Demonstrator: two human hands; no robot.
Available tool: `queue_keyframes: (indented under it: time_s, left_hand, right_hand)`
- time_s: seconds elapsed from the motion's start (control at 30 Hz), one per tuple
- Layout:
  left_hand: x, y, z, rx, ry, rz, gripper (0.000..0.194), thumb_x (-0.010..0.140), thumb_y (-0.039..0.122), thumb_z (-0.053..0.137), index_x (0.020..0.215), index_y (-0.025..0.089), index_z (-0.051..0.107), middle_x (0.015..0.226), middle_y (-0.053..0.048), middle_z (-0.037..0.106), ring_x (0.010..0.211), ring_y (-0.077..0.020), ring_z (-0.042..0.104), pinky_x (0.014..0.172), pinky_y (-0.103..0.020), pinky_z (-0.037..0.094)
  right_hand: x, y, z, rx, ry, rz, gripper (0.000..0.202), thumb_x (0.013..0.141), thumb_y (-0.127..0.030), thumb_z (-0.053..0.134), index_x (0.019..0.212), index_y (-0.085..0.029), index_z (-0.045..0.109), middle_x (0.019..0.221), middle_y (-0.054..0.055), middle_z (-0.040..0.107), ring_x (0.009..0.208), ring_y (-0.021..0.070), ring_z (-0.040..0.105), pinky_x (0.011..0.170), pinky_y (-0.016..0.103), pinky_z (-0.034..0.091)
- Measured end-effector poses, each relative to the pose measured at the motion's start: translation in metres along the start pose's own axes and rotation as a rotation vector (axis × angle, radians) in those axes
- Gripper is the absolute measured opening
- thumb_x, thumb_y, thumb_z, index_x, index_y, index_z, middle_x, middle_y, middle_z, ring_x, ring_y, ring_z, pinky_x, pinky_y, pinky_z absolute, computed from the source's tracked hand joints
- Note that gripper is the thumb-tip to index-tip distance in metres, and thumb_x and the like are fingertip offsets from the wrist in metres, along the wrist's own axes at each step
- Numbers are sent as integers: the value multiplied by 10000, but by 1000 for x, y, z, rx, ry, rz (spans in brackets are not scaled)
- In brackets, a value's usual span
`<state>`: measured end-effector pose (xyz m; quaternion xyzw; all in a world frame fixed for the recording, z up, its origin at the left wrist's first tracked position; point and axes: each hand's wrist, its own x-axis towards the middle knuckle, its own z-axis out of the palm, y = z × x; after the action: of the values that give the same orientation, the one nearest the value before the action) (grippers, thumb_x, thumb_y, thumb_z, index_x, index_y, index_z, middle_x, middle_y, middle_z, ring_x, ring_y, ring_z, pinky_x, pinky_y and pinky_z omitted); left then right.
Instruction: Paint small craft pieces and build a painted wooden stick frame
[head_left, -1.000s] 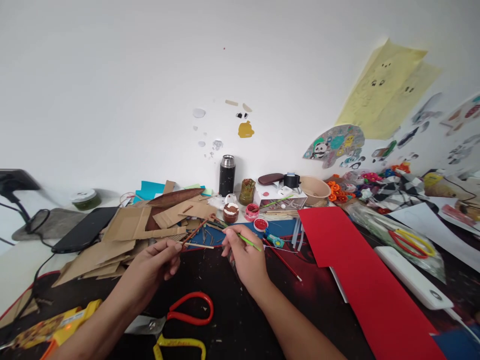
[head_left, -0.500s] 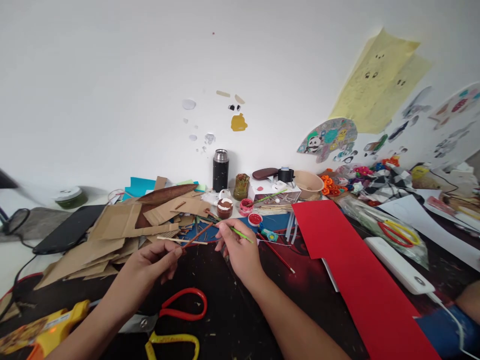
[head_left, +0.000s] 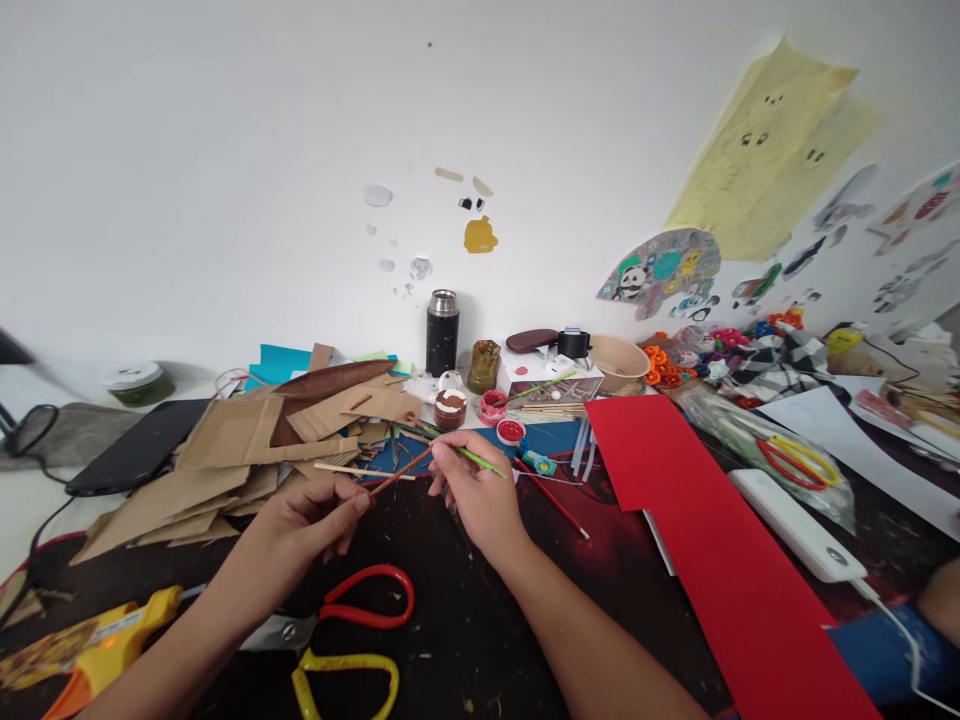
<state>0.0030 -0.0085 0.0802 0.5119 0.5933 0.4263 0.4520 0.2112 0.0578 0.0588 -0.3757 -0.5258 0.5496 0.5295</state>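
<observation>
My left hand [head_left: 319, 520] pinches the near end of a thin brown stick [head_left: 399, 473], which slants up to the right. In my right hand [head_left: 472, 490] is a slim paintbrush [head_left: 484, 462] with a bright green handle, held like a pen. Its tip lies by the stick's far end; whether they touch I cannot make out. Just beyond my hands stand an open jar of brown paint [head_left: 450, 408] and a small pot of red paint [head_left: 511, 431]. Scissors [head_left: 367, 625] with red and yellow handles lie below my left hand.
Cardboard pieces [head_left: 225, 435] pile up at the left, near a yellow glue gun [head_left: 127, 635]. A black flask [head_left: 442, 335] stands against the wall. At the right lie a red sheet [head_left: 697, 530] and a white power strip [head_left: 799, 525] with a cord.
Both hands stay nearly in place, still holding the stick and the paintbrush. The brush hand has shifted very slightly, and the camera view has tilted a little.
</observation>
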Motion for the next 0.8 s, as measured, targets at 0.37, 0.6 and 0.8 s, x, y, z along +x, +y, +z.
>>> queue_keyframes:
  time_s: [0.37,0.6,0.8]
  left_hand:
    - [-1,9,1,13,21,-21,656,657,870,801,645,225,683,548,0,595,520,-150,502,506,-260,387]
    - [-2,7,0,-2,30,-32,676,644,882,806,676,216,698,565,1,596,531,-148,507,522,-261,401]
    - [-2,6,0,-8,31,-37,680,635,885,809,669,215,699,562,-2,600,530,-147,509,524,-259,396]
  right_hand:
    - [3,-4,-2,42,1,20,300,870,-497,805,910,-211,723,716,-2,722,526,132,677,421,195,459]
    - [2,-1,-2,58,3,18,314,875,-507,807,915,-207,722,723,1,725,530,134,681,421,197,456]
    - [3,0,-2,52,-2,21,317,880,-513,803,916,-210,717,722,2,725,528,138,681,417,202,454]
